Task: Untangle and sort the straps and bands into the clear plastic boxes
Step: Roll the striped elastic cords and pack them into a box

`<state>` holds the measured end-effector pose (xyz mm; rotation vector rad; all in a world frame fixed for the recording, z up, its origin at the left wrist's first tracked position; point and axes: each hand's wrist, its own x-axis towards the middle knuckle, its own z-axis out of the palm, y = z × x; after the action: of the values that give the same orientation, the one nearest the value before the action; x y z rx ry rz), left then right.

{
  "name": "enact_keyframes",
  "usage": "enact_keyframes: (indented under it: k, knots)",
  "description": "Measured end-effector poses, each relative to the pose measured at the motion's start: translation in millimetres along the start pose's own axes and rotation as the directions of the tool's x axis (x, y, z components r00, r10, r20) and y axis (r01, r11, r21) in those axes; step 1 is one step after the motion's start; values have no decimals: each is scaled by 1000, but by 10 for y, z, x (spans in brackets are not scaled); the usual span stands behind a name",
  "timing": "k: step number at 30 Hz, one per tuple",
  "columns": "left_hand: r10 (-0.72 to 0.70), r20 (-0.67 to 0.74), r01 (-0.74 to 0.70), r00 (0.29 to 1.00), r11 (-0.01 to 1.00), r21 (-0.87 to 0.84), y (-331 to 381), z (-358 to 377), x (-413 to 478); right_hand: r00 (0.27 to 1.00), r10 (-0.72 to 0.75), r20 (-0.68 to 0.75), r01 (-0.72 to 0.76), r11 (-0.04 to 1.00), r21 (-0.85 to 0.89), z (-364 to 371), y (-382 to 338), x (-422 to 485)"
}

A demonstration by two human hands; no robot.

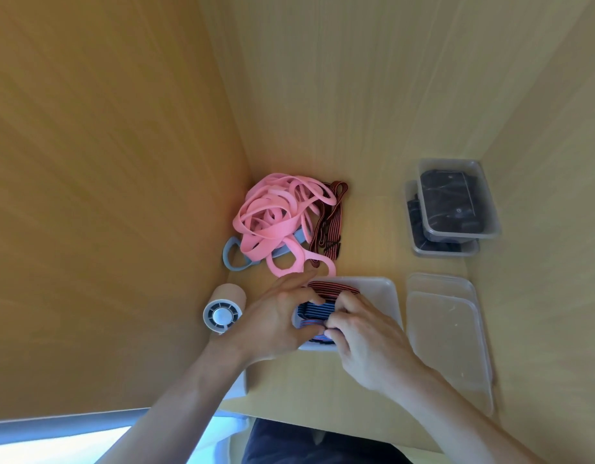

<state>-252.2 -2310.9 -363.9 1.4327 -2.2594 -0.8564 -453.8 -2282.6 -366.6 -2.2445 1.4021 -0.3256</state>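
Both hands meet inside the shallow clear plastic box. The left hand curls its fingers and thumb round the folded blue striped elastic band, and the right hand pinches its other end with bent fingers. A red-and-black striped strap lies in the box just behind it, and the tangled pink rubber bands sit beyond.
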Motion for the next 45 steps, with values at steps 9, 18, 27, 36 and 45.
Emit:
enact_keyframes:
  k: [9, 18, 27, 36, 45]
  knots:
    - [28, -11, -28, 1000, 999, -40, -98, 97, -76, 993, 90, -75, -77, 984, 161, 19, 189, -55]
    - [-13, -5, 13, 1000, 996, -94, -131, 155, -93, 976, 205, -73, -183, 955, 232, -27, 179, 9]
    - [-41, -19, 42, 999, 999, 16, -58, 171, -82, 969, 234, 73, -242, 961, 131, -152, 123, 184]
    - [-125, 25, 119, 992, 979, 165, 144, 65, 26, 949, 268, 164, -273, 962, 12, -278, 24, 282]
    - [-136, 60, 124, 989, 976, 177, 233, -140, 177, 920, 385, 69, -387, 871, 302, -604, 304, 746]
